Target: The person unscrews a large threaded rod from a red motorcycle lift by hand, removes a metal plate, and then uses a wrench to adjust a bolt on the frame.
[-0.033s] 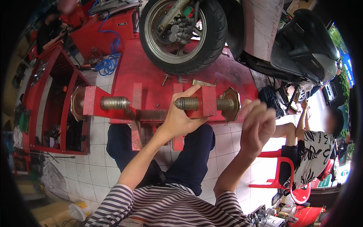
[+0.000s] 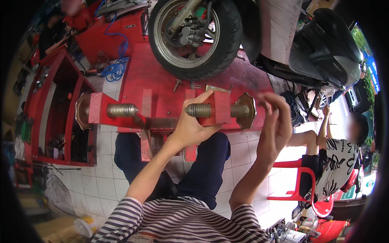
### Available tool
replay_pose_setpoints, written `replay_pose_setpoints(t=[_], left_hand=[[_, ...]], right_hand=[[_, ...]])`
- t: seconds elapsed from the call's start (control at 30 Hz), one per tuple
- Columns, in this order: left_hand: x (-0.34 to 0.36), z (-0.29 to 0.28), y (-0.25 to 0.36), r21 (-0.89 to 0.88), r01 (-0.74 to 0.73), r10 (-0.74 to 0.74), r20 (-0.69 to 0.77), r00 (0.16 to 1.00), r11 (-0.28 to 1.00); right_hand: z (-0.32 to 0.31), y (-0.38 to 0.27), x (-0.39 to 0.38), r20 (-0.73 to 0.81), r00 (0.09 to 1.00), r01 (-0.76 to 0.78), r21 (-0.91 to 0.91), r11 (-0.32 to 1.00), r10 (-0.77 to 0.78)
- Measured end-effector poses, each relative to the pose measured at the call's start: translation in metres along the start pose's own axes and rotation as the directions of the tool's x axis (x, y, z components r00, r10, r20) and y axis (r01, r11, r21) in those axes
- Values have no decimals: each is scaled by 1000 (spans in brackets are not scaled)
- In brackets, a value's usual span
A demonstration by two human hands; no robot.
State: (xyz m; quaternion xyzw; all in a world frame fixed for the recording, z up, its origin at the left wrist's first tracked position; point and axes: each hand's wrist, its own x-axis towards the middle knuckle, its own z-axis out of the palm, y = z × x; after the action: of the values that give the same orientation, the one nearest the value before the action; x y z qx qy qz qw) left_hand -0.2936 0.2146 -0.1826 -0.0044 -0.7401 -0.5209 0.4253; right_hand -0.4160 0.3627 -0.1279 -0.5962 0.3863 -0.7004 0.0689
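Observation:
My left hand (image 2: 192,128) is closed around the red clamp arm (image 2: 222,107) on the right, with its fingers partly hidden behind it. A threaded screw with a pointed tip (image 2: 198,109) passes through this arm and ends in a wavy-rimmed metal hand knob (image 2: 246,111). Just right of that knob, my right hand (image 2: 275,125) is raised, fingers loosely bent, apart and holding nothing. Across a gap, a matching pointed screw (image 2: 121,109) sits in the left clamp arm (image 2: 96,108), with its own knob (image 2: 83,111) at the outer end.
Beyond the clamp, a scooter's front wheel (image 2: 194,38) rests over the red lift platform (image 2: 133,77), which has a loose bolt (image 2: 177,85) on it. A red tool cabinet (image 2: 60,117) stands left, near a coiled blue hose (image 2: 115,71). At right a person (image 2: 334,162) sits on a red chair (image 2: 298,182).
My right hand's fingers have uncurled and reach upward beside the right knob. My left hand keeps its grip, and both knobs look unturned.

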Motion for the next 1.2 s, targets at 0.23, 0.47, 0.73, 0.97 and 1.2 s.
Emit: replay_pose_setpoints(t=[0.23,0.47,0.73,0.97,1.2], left_hand=[[-5,-3,-4,-26,51,-52,-29,998,998],[1,0,5,-114,176,-178,-3,984,978],[1,-5,-1,-78,82,-81,15,997,994],[11,-3,11,-164,156,-163,-31,986,974],[14,-2,7,-158,126,-136,-55,989,979]], right_hand=[[32,-4,12,36,987,161,-195,968,-157],[9,7,-15,-160,987,-16,-169,985,-12],[21,-6,20,-11,999,37,-304,952,-42],[5,2,-11,-102,939,-345,-267,900,330],[22,-14,29,-162,896,-437,-481,760,413]])
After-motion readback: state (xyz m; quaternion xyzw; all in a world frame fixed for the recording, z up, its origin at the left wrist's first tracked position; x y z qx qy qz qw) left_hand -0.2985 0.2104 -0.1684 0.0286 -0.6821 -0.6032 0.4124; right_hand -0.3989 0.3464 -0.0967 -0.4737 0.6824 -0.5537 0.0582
